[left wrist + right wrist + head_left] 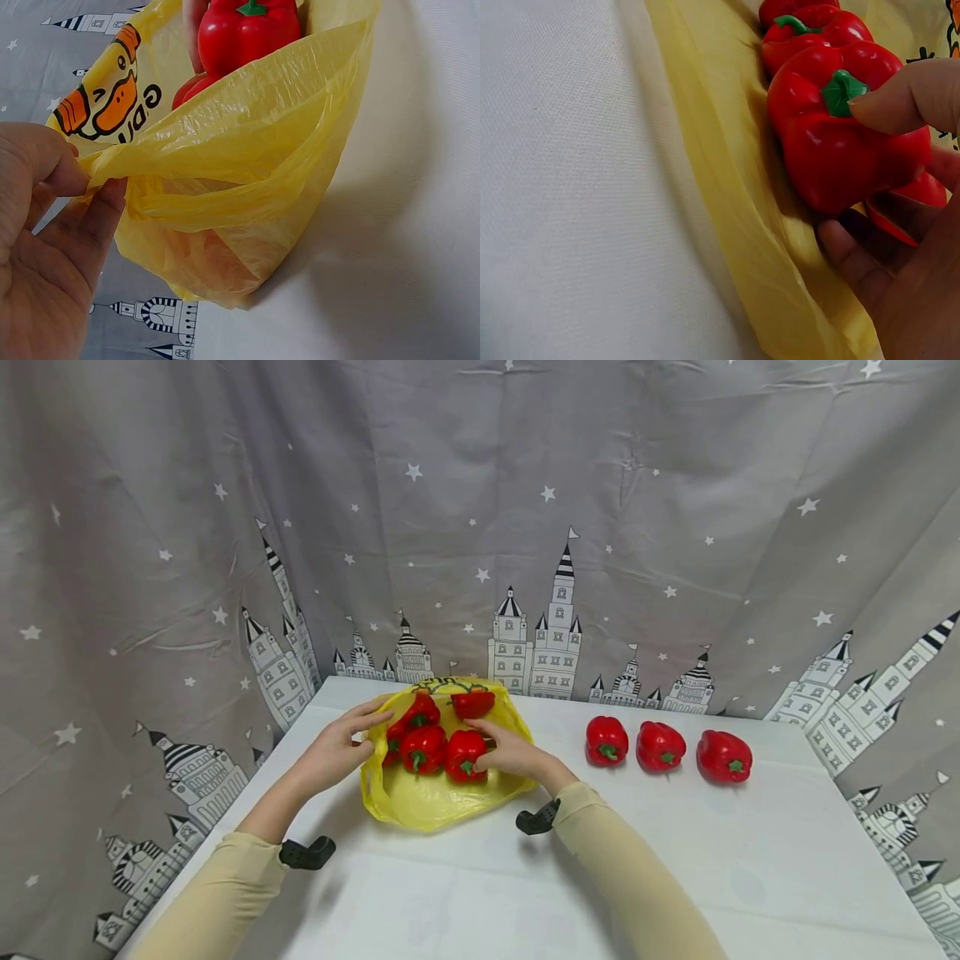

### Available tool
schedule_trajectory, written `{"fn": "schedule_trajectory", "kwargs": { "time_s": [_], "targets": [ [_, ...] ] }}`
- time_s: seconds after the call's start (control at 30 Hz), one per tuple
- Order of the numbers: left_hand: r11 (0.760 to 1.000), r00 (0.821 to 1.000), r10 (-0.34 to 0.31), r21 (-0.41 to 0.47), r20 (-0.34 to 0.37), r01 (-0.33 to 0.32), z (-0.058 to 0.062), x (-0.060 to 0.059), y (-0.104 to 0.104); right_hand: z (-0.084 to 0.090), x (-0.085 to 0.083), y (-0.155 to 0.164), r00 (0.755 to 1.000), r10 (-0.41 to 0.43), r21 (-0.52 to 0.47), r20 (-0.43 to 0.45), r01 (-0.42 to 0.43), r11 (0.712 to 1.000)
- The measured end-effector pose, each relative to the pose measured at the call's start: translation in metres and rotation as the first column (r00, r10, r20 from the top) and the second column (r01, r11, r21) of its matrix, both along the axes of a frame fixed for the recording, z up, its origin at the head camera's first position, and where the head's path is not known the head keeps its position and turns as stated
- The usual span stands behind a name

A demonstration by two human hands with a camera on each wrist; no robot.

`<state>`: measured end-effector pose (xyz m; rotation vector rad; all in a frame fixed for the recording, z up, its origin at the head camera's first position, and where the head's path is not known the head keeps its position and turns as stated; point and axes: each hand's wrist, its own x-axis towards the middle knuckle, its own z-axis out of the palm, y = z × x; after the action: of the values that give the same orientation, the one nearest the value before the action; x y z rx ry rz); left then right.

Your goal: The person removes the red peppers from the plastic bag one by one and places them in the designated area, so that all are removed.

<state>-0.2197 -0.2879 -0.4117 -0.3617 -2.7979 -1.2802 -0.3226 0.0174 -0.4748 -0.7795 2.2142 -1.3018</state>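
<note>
A yellow plastic bag (427, 808) lies with its mouth spread on the white table, and several red bell peppers are inside it. In the left wrist view, my left hand (49, 240) pinches the gathered rim of the bag (247, 157) between thumb and fingers. My right hand (517, 754) reaches into the bag from the right and grips a red bell pepper (832, 161). Its thumb lies by the green stem, with fingers around the side and underneath. Beside that pepper sits another bell pepper (422, 748); one more (474, 703) lies behind it.
Three red bell peppers stand in a row on the table right of the bag: one nearest it (606, 741), one in the middle (660, 747) and one farthest right (723, 757). A grey curtain (637, 527) with castles and stars hangs behind the white table (420, 902).
</note>
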Motion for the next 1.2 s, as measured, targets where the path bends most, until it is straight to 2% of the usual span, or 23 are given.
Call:
{"fn": "schedule_trajectory", "kwargs": {
  "time_s": [0.3,0.53,0.87,1.03,1.2],
  "targets": [
    [1.000,1.000,0.007,-0.001,0.008,-0.007,0.000,-0.001,0.002,-0.002,0.002,0.001,1.000,-0.011,0.039,-0.014,0.011,0.999],
    [1.000,1.000,0.013,-0.004,0.020,-0.013,-0.001,-0.001,0.002,-0.001,0.004,0.002,0.999,-0.038,0.012,0.020,0.038,0.999],
    [1.000,0.999,0.023,-0.015,0.024,-0.022,-0.001,-0.001,0.000,0.015,0.013,0.009,1.000,-0.003,-0.063,0.014,0.004,0.998],
    [1.000,1.000,0.020,-0.008,0.022,-0.020,-0.001,-0.001,-0.002,0.027,0.017,0.020,1.000,-0.012,-0.051,0.003,0.012,0.999],
    [1.000,1.000,0.016,-0.004,0.025,-0.016,-0.001,-0.002,-0.003,0.037,0.023,0.035,0.999,-0.016,-0.070,0.028,0.018,0.997]
  ]
}}
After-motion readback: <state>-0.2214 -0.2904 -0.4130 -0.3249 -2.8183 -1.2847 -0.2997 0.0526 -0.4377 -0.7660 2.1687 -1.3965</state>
